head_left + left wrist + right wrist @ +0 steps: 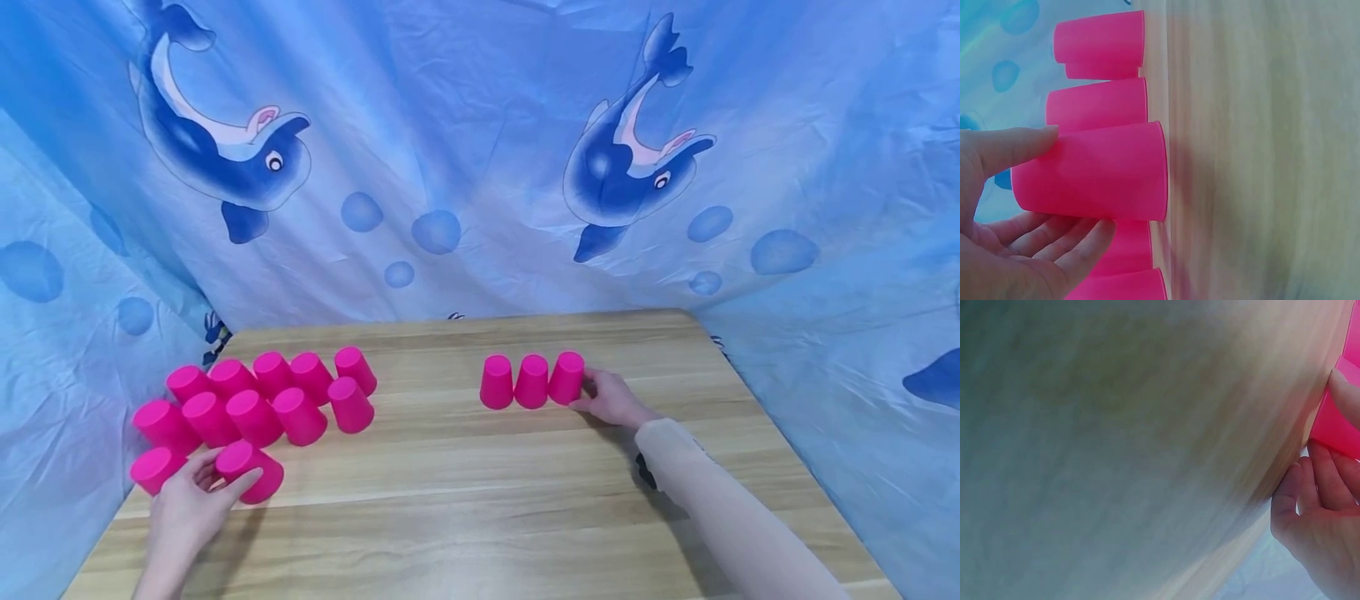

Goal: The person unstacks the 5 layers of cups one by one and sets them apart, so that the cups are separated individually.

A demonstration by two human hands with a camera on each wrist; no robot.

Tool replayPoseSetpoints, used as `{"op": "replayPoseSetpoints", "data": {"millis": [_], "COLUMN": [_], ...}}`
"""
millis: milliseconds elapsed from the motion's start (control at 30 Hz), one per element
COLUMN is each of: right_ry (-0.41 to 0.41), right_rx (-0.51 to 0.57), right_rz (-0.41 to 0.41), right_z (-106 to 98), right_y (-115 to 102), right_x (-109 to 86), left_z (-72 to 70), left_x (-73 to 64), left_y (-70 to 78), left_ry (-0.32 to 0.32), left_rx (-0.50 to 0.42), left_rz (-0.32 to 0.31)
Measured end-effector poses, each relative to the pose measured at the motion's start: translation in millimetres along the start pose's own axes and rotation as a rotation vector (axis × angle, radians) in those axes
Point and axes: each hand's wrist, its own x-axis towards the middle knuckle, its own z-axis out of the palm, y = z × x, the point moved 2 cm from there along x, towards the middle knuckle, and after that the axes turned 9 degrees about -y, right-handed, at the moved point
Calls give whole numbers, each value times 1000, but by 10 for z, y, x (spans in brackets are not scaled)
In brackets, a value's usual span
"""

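Note:
Near the front of the left group, my left hand [187, 502] holds an upside-down pink plastic cup [258, 477] between thumb and fingers. The left wrist view shows the thumb on one side of this cup [1094, 172] and the fingers along the other. Farther right, three upside-down pink cups stand in a row. My right hand [611, 398] grips the rightmost one [567, 377], which tilts slightly. Beside it are the middle cup [532, 382] and the left cup [497, 383]. In the right wrist view the gripped cup [1334, 428] is partly cut off.
Several more upside-down pink cups stand in rows at the table's left, including a cup [157, 468] just beside my left hand. The wooden table [450, 483] reaches back to a blue curtain [480, 167] printed with dolphins, which also hangs along both sides.

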Motion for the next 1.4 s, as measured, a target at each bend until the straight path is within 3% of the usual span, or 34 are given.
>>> {"op": "replayPoseSetpoints", "data": {"millis": [300,633,900,1000,1067,1167,1233,1300,1400], "right_ry": [0,-6,-4,-2,0,2,1,-1,-2], "right_rx": [-7,-11,4,6,5,3,2,2,1], "right_rz": [14,14,11,16,20,29,29,28,29], "right_z": [-39,-22,-13,-12,-10,-7,-5,-5,-8], "right_y": [-4,-20,-26,-31,-30,-29,-31,-33,-38], "right_x": [-35,-17,-10,-12,-14,-15,-17,-18,-21], "left_z": [0,-60,-82,-112,-135,-131,-74,45,315], "left_x": [62,129,130,88,41,-39,-85,-101,-72], "left_y": [-17,-123,-132,-41,85,368,594,814,1123], "left_ry": [23,16,83,169,268,425,484,469,325], "left_rx": [-18,-94,-54,-14,2,22,10,-25,-116], "left_rz": [-5,-81,-73,-15,59,216,322,402,475]}}
